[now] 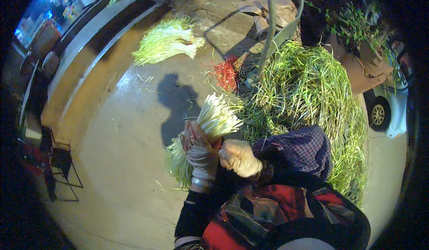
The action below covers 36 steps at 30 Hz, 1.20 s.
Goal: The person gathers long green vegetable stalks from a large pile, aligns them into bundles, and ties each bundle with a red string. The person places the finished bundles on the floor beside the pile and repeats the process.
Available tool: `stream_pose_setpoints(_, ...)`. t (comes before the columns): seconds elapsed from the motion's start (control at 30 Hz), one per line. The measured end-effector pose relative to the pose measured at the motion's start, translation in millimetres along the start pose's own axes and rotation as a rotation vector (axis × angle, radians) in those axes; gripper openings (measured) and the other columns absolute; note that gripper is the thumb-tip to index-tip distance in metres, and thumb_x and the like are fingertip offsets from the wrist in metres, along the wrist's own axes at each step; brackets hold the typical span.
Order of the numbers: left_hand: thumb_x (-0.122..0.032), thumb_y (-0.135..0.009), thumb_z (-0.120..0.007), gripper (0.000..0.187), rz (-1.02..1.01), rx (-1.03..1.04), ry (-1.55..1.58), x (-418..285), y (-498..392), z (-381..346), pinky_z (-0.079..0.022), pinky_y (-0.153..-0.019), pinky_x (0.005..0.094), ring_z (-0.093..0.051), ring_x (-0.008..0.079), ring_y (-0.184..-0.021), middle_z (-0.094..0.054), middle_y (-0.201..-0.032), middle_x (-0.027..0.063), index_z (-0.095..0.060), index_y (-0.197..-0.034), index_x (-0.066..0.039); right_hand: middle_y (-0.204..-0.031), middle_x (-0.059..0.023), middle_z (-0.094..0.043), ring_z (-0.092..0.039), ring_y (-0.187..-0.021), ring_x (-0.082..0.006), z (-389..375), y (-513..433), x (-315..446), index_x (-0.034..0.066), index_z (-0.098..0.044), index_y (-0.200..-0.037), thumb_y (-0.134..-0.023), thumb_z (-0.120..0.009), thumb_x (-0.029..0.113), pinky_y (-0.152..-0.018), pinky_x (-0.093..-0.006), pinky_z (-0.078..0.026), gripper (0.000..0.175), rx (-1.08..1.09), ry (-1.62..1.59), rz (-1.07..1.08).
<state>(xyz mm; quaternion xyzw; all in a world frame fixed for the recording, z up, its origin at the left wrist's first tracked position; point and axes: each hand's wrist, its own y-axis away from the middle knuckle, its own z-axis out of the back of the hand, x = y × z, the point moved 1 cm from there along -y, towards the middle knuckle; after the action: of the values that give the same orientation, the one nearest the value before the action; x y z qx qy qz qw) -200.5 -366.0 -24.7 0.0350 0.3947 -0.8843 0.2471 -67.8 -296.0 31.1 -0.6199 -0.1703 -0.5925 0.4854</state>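
My left hand (197,146), wrapped in pale cloth or a worn glove, is closed around a bundle of long green stalks with white ends (219,115). The white ends fan out above the hand and the thin green part hangs below it on the left. My right hand (239,158) is a fist beside the bundle, close to my left wrist. A bit of red shows between the hands; whether the right fingers pinch it is hidden. Red ties (226,74) lie in a loose pile on the floor beyond. Tied bundles of similar stalks (167,42) lie farther off.
A large heap of green stalks (308,82) fills the right side, beside a metal pole frame (271,25). Steps (97,58) rise at the upper left. A folding metal-framed stool or chair (65,173) stands left. A vehicle wheel (378,114) is at the far right.
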Motion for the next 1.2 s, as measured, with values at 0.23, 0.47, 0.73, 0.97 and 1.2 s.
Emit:
stream_pose_setpoints(0.23, -0.043, -0.067, -0.085, 0.100, 0.097, 0.242, 0.228, 41, -24, -15, -0.051, -0.086, 0.0488, -0.060, 0.0429, -0.107, -0.058, -0.123, 0.0232, -0.034, -0.142, -0.001, -0.071, -0.0140, -0.050, -0.055, -0.065, -0.0351, -24, -22, 14, 0.0031, -0.055, -0.073, -0.087, -0.064, 0.019, -0.056, -0.0449, -0.043, 0.024, 0.183, 0.428, 0.330)
stream_pose_setpoints(0.47, -0.036, -0.070, -0.086, 0.071, 0.114, 0.152, 0.389, 25, -52, 11, -0.056, -0.074, 0.0424, -0.068, 0.0379, -0.086, -0.069, -0.097, 0.0172, -0.056, -0.126, -0.005, -0.071, -0.0142, -0.052, -0.056, -0.066, -0.0349, -10, -3, -10, 0.0061, -0.056, -0.079, -0.087, -0.061, 0.017, -0.054, -0.0445, -0.044, 0.014, 0.128, 0.329, 0.109)
stream_pose_setpoints(0.73, -0.027, -0.070, -0.086, 0.054, 0.234, 0.267, 0.479, 22, -56, -4, -0.057, -0.074, 0.0378, -0.070, 0.0303, -0.086, -0.071, -0.097, 0.0128, -0.062, -0.116, -0.009, -0.068, -0.0127, -0.051, -0.053, -0.062, -0.0327, -9, 44, -85, 0.0066, -0.054, -0.074, -0.092, -0.058, 0.018, -0.054, -0.0424, -0.043, 0.022, 0.026, 0.272, -0.057)
stream_pose_setpoints(0.97, -0.033, -0.067, -0.087, 0.063, 0.149, 0.273, 0.365, 24, -61, -14, -0.056, -0.078, 0.0407, -0.068, 0.0351, -0.092, -0.069, -0.103, 0.0137, -0.059, -0.119, -0.010, -0.086, -0.0021, -0.064, -0.059, -0.079, -0.0153, 26, 32, -145, 0.0056, -0.064, -0.093, -0.097, -0.060, 0.029, -0.070, -0.0344, -0.049, 0.024, 0.383, -0.076, -0.266)
stream_pose_setpoints(1.2, -0.041, -0.065, -0.086, 0.087, 0.113, 0.273, 0.197, 29, -33, -18, -0.053, -0.082, 0.0452, -0.064, 0.0401, -0.097, -0.065, -0.108, 0.0205, -0.047, -0.131, 0.000, -0.092, -0.0051, -0.072, -0.067, -0.085, -0.0144, 106, -9, -79, 0.0080, -0.073, -0.104, -0.087, -0.074, 0.024, -0.074, -0.0292, -0.054, 0.024, -0.076, -0.022, -0.616)
